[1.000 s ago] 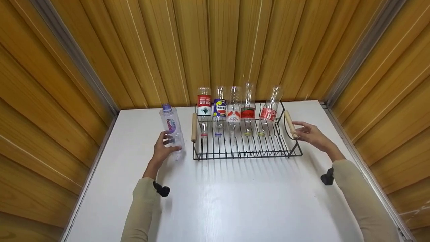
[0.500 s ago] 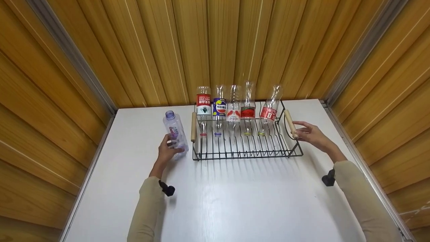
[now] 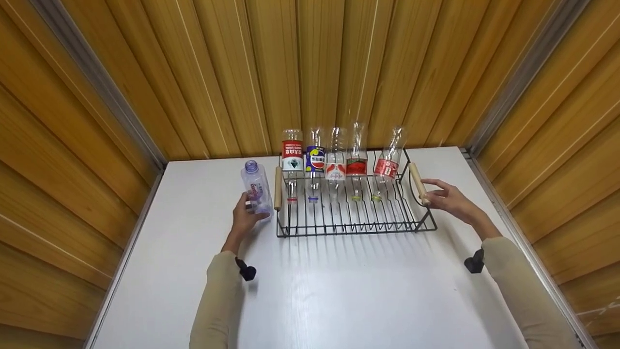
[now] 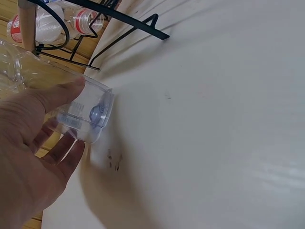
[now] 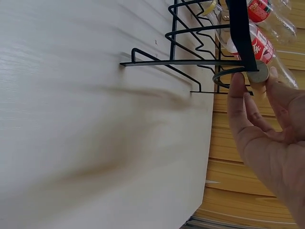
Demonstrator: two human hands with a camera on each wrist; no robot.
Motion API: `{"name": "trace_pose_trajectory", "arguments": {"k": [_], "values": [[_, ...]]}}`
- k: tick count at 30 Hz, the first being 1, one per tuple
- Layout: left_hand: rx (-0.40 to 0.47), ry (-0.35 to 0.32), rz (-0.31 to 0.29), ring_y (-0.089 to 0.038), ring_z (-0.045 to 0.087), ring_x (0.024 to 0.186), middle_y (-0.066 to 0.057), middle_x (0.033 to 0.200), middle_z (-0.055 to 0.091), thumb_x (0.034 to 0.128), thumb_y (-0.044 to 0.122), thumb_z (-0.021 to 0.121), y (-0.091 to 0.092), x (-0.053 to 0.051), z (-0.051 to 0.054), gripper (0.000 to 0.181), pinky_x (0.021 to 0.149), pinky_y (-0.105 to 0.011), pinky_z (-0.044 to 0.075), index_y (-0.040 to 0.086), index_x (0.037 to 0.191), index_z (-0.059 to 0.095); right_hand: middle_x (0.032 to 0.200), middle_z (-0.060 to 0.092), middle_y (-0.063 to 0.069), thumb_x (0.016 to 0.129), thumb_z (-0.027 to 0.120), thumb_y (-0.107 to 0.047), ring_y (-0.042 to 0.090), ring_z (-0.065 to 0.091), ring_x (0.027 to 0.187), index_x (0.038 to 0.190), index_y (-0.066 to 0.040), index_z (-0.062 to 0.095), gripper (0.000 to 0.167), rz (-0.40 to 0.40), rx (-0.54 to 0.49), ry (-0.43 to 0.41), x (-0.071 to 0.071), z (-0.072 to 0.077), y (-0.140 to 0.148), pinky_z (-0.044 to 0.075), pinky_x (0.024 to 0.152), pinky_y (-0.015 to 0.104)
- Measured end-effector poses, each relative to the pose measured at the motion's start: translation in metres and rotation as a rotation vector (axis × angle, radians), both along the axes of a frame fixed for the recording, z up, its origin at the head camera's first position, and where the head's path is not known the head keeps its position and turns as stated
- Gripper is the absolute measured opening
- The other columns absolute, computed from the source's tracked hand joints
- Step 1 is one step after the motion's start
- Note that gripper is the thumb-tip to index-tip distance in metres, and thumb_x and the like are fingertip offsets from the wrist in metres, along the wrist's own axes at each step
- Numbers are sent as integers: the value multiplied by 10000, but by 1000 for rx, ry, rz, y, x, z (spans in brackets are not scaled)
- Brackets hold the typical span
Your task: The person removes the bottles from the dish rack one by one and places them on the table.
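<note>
A clear, purple-tinted bottle [image 3: 256,186] stands mouth up beside the left end of the black wire rack [image 3: 358,231]. My left hand [image 3: 245,218] grips its lower part; in the left wrist view the thumb and fingers of that hand [image 4: 43,138] lie on opposite sides of the bottle's base [image 4: 97,114]. At the rack's right end, my right hand [image 3: 450,201] holds the wooden handle [image 3: 418,184]; the right wrist view has its fingers and thumb around the handle's end [image 5: 258,74]. Several clear bottles, among them a red-and-white labelled one [image 3: 292,155], lean neck down in the rack.
The rack's other wooden handle [image 3: 278,188] is close to the purple-tinted bottle's right side. Behind the white table [image 3: 339,300] rises a wood-panelled wall [image 3: 319,63], with similar panels at left and right. A black wrist device [image 3: 247,271] shows at the left sleeve.
My left hand and the purple-tinted bottle have shifted right, closer to the rack, and the bottle's mouth has come lower in view. My right hand has kept its hold on the handle.
</note>
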State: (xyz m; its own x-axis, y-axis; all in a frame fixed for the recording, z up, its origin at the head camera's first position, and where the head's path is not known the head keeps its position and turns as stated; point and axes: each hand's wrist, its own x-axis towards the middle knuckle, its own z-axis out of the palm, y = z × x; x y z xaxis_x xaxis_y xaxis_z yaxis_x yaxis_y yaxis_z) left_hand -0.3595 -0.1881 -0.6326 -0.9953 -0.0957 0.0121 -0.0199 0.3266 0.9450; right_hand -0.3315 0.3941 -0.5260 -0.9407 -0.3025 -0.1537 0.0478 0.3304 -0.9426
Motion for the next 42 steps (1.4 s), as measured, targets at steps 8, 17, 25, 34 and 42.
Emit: {"name": "trace_pose_trajectory", "arguments": {"k": [8, 17, 25, 34, 42], "values": [[1, 10, 4, -466, 587, 1251, -267, 1401, 531, 786, -97, 799, 5, -13, 0, 778, 1062, -536, 509, 66, 1451, 430, 1241, 641, 135, 1044, 595, -180, 66, 655, 1031, 1597, -28, 241, 674, 3, 80, -45, 0, 5, -5, 571, 1000, 392], [-4, 10, -20, -460, 577, 1255, -267, 1393, 522, 800, -90, 782, 11, -25, -1, 778, 1073, -541, 497, 44, 1465, 402, 1222, 665, 81, 1056, 571, -182, 101, 662, 1066, 1598, -37, 204, 671, 6, 54, -63, 4, 0, -2, 564, 997, 444], [-10, -17, -14, -445, 563, 1247, -259, 1377, 514, 795, -125, 750, 16, -36, 6, 753, 1066, -541, 495, 41, 1436, 391, 1293, 651, 94, 1059, 568, -214, 150, 639, 1151, 1613, -88, 177, 690, 3, 35, -109, 1, 1, -2, 476, 1092, 578], [-54, 30, 10, -449, 566, 1221, -286, 1349, 512, 767, -140, 751, 20, -48, 9, 741, 1046, -545, 497, 7, 1398, 392, 1315, 623, 124, 1064, 558, -229, 109, 641, 1107, 1610, -99, 193, 669, 2, 49, -100, -1, 6, -2, 486, 1074, 586], [-56, 47, 10, -463, 546, 1246, -310, 1366, 498, 758, -130, 748, 20, -53, 5, 758, 1070, -558, 476, -18, 1411, 380, 1278, 635, 71, 1065, 557, -233, 86, 642, 1081, 1603, -94, 214, 653, -14, 58, -103, 1, 2, -4, 514, 1053, 549]]}}
